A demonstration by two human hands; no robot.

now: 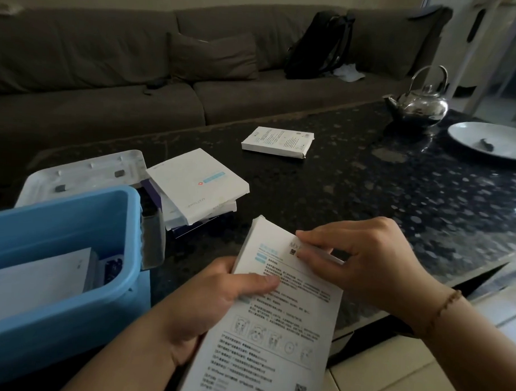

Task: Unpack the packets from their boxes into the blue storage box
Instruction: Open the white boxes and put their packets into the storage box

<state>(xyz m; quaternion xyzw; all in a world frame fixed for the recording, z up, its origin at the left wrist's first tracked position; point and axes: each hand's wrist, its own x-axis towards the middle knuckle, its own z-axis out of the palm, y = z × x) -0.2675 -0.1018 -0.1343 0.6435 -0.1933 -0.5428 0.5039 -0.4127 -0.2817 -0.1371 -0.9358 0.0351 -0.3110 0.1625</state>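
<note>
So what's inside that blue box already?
Inside the blue box lies a flat white packet, with something dark beside it at the right wall. Anything beneath the packet is covered.

The left hand point(218, 305) is seen low in the centre of the frame, fingers curled, thumb laid flat across the top of what is gripped. The right hand point(363, 257) is held right of centre, fingertips pinched together and pointed left. Both forearms are extended in from the bottom edge.
</note>
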